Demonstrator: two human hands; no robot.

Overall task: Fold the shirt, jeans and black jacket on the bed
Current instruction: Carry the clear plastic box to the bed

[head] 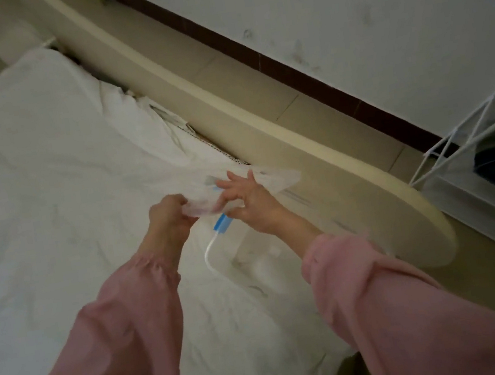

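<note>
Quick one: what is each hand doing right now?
Left hand: grips the left end of the clear plastic packet.
Right hand: holds the same packet, two fingers straight against it.

Bag (271, 180) over bed (46, 185); wire rack (473, 137) right.
</note>
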